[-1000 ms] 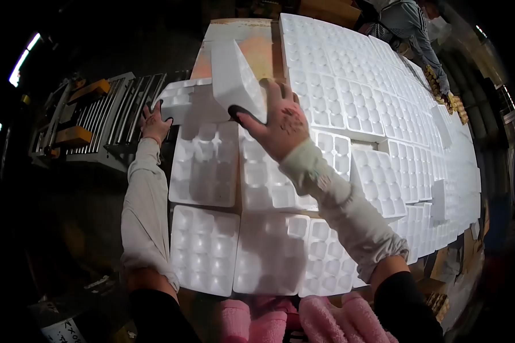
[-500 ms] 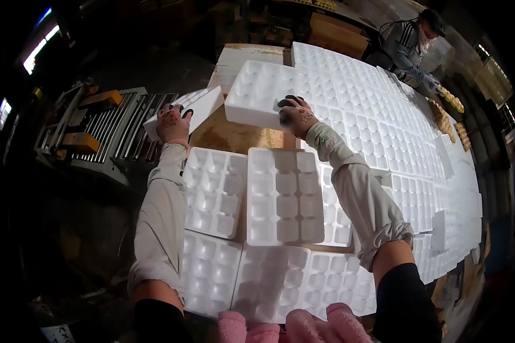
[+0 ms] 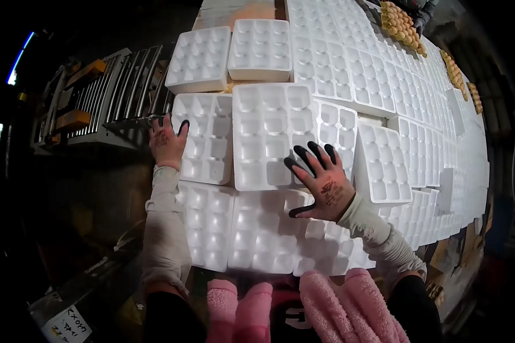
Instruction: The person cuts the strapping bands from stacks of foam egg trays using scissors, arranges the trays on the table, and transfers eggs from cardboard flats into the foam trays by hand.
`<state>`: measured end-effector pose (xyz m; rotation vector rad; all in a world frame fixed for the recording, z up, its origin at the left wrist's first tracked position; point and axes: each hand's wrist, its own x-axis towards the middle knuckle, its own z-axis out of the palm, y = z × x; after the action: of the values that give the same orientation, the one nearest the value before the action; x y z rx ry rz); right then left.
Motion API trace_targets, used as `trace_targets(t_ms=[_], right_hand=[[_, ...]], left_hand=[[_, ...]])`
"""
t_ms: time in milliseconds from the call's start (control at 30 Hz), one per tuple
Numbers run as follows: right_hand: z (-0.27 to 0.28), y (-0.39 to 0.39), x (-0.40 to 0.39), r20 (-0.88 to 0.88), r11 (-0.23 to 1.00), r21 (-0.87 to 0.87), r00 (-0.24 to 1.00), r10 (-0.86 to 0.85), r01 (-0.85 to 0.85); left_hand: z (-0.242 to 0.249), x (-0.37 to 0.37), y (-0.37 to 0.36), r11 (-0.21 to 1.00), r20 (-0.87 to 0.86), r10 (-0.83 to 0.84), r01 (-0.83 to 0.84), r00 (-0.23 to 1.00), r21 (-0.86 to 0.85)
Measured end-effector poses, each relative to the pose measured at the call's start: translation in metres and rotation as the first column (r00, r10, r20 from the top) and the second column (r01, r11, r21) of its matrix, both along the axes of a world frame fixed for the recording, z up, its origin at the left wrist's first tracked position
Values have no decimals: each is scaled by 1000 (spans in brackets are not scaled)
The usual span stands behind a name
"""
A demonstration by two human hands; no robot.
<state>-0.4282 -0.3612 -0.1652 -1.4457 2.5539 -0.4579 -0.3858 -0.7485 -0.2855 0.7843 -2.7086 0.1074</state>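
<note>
My left hand, in a pink glove with dark fingertips, is at the left edge of a white foam tray, its fingers apart. In a matching glove, my right hand spreads its fingers wide above the front trays and holds nothing. Just left of it, a foam tray with square pockets lies on top of others and sits higher than its neighbours. Two more trays, the far left one and the one beside it, stand side by side at the back. A tilted tray lies right of my right hand.
Many joined foam trays cover the table to the right. Egg trays holding brown eggs sit at the far side near another person's gloved hand. A roller conveyor with orange blocks stands at left. Pink fluffy cloth hangs in front.
The two foam trays I was gripping now lie flat side by side at the back. Both hands have let go and drawn back toward me, and the view has tipped down.
</note>
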Motion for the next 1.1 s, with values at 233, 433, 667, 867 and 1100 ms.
trace_targets(t_ms=[233, 433, 667, 867, 1100], right_hand=[[-52, -18, 19, -233, 963, -259, 972, 12, -74], [-87, -54, 2, -85, 794, -608, 993, -76, 8], [-117, -36, 20, -155, 942, -295, 964, -215, 162], [-47, 14, 42, -107, 916, -300, 944, -311, 268], [-36, 185, 66, -312, 705, -160, 642, -700, 691]], left_hand=[[-29, 41, -32, 970, 158, 68, -102, 985, 219], [-31, 43, -84, 959, 106, 141, -162, 984, 232], [-27, 31, -97, 977, 118, 32, -55, 993, 205], [-36, 27, -82, 939, 244, -7, -77, 970, 334], [82, 46, 142, 760, -222, -553, 595, 803, 262]])
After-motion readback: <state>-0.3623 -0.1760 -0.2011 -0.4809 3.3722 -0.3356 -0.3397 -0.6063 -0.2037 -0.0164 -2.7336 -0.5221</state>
